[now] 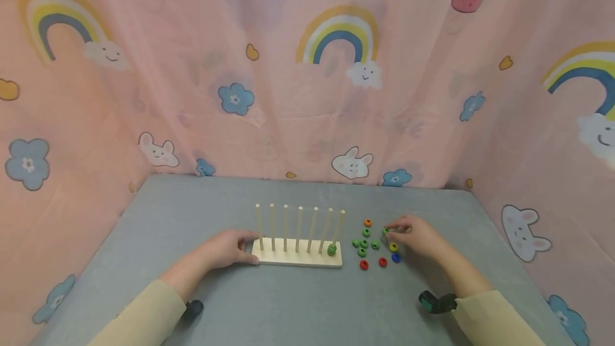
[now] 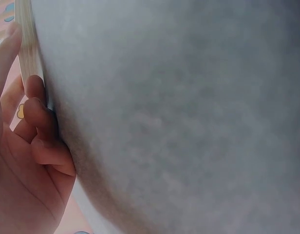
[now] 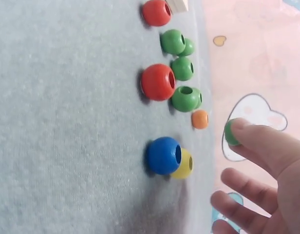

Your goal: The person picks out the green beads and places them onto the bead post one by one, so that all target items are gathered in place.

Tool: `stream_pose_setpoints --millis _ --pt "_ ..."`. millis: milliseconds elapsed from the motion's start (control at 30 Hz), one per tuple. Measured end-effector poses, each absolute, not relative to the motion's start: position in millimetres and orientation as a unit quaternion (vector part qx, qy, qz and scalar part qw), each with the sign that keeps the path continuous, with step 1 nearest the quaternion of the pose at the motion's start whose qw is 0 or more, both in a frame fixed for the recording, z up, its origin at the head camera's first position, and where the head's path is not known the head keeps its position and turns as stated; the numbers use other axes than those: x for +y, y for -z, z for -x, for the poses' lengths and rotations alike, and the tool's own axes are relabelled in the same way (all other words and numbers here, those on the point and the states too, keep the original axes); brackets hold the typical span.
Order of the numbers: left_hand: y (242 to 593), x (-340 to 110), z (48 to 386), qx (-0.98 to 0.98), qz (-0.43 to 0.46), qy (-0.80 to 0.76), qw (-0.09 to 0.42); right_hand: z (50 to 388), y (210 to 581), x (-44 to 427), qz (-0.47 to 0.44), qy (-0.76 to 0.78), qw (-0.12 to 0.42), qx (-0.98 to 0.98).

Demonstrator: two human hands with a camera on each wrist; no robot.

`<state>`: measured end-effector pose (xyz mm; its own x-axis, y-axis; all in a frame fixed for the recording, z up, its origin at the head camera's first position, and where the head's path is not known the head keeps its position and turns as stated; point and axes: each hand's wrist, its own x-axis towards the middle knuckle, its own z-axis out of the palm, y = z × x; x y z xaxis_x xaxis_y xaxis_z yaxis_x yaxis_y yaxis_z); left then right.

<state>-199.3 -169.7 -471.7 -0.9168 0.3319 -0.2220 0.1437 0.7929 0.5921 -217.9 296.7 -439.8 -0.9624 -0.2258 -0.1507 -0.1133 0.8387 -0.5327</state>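
Observation:
A wooden peg rack (image 1: 298, 260) with several upright pegs stands on the table. A green bead (image 1: 332, 250) sits around the base of its rightmost peg. My left hand (image 1: 230, 249) holds the left end of the rack's base between thumb and fingers. In the left wrist view, the base's edge (image 2: 28, 53) shows beside the fingers. To the right of the rack, my right hand (image 1: 414, 236) pinches a green bead (image 3: 231, 132) between thumb and forefinger, just above the loose beads. The other fingers of that hand are spread and hold nothing.
Loose beads lie right of the rack: several green ones (image 1: 376, 245), red ones (image 1: 364, 265), an orange (image 1: 368, 222), a yellow (image 1: 393, 248) and a blue (image 1: 396, 257). A patterned pink curtain (image 1: 288, 138) borders the grey table (image 1: 298, 308).

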Motion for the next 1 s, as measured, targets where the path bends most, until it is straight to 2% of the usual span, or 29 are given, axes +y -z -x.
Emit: stream_pose_setpoints --millis 300,1000 --pt "474 -170 199 0.935 -0.127 -0.289 0.16 215 436 289 0.108 0.261 0.036 0.959" --pt "474 -171 200 0.934 -0.13 -0.295 0.154 187 390 227 0.14 0.328 -0.081 0.931"
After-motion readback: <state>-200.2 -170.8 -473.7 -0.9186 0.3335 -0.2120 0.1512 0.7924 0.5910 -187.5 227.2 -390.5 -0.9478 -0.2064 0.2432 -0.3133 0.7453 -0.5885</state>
